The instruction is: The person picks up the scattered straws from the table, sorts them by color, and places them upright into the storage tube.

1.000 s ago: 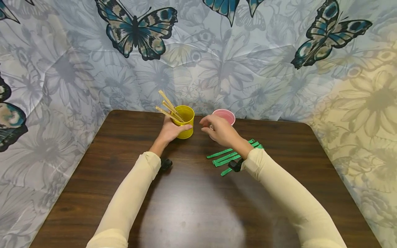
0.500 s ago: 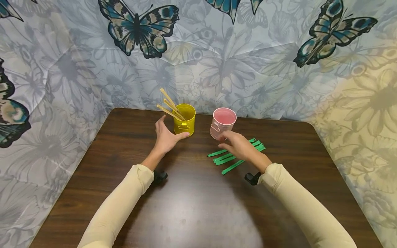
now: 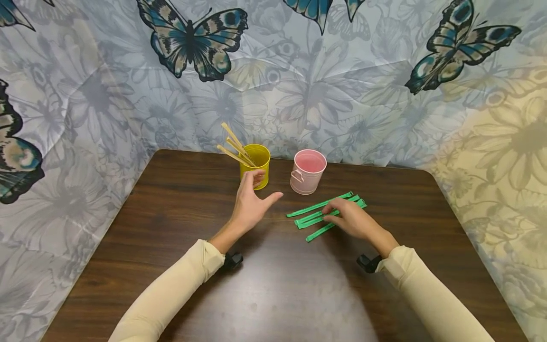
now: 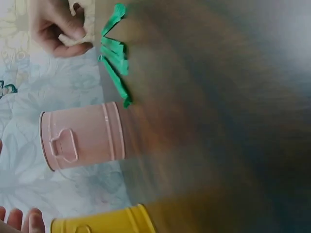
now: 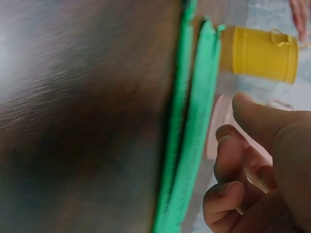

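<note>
Several slim green paper-wrapped sticks [image 3: 308, 220] lie side by side on the table. My right hand [image 3: 356, 221] hovers over their right part, fingers loosely curled; in the right wrist view thumb and fingers stand apart beside the green wrappers [image 5: 197, 121] with nothing between them. My left hand [image 3: 251, 205] is spread in front of the small yellow bucket [image 3: 263, 164] and overlaps its lower part in the head view, holding nothing. Several thin wooden sticks [image 3: 235, 144] lean out of that bucket to the left. A small pink bucket [image 3: 308, 179] stands upright to its right.
The dark wooden table [image 3: 171, 209] has its back edge close behind both buckets. A butterfly-patterned cloth [image 3: 290, 95] hangs behind it. A black wrist camera [image 3: 368, 262] sits under the right wrist, another camera [image 3: 233, 260] under the left.
My left hand has let go of the yellow bucket and moved right and toward me. My right hand has come from the pink bucket down and right, over the green wrapped sticks.
</note>
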### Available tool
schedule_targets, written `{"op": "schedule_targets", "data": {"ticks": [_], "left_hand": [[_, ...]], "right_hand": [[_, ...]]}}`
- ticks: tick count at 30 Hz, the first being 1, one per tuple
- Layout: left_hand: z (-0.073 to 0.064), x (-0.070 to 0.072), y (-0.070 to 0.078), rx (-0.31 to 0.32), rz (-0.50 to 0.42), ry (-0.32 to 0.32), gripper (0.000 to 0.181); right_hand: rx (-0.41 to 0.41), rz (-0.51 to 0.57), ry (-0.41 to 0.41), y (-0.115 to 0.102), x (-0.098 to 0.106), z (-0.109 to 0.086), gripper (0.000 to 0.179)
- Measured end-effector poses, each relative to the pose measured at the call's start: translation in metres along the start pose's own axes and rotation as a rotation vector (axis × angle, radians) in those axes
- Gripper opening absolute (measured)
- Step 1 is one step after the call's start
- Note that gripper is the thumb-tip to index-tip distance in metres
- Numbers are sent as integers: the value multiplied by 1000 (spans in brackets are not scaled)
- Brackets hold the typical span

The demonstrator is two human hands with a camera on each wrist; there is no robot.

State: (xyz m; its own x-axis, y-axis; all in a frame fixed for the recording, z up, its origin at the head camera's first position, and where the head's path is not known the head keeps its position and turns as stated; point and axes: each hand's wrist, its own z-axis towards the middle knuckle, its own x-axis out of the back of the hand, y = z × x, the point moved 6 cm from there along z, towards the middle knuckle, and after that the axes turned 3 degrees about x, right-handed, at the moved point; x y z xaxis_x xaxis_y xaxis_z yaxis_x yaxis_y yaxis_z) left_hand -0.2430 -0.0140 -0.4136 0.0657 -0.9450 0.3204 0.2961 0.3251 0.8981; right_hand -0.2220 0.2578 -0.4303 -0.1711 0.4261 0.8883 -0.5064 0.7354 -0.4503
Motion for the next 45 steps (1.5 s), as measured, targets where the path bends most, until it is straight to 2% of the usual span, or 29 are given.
{"op": "schedule_targets", "data": {"ticks": [3, 7, 10, 15, 20, 25, 28, 37, 45], "left_hand": [[13, -19, 10, -44, -13, -34, 73], [31, -47, 14, -33, -30, -88, 80], [43, -61, 13, -15, -1, -101, 86], [62, -75, 5, 50, 26, -126, 94], [75, -90, 0, 121, 10, -194, 106], [87, -100, -6, 143, 10, -231, 114], [93, -103, -12, 154, -8, -249, 118], [97, -118, -28, 196, -178, -312, 120], [99, -126, -26, 212, -191, -279, 121]], "right_hand": [[1, -27, -1, 9, -4, -8, 12], [1, -31, 7, 18, -10, -15, 10], [17, -24, 17, 21, -13, -16, 11], [35, -3, 12, 23, -16, -17, 13], [-7, 105, -58, 29, -18, -20, 16], [-36, 219, -132, 32, -19, -20, 16], [-48, 235, -147, 31, -19, -18, 14], [-60, 172, -133, 28, -24, -14, 10], [-29, 124, -110, 25, -21, -11, 10]]}}
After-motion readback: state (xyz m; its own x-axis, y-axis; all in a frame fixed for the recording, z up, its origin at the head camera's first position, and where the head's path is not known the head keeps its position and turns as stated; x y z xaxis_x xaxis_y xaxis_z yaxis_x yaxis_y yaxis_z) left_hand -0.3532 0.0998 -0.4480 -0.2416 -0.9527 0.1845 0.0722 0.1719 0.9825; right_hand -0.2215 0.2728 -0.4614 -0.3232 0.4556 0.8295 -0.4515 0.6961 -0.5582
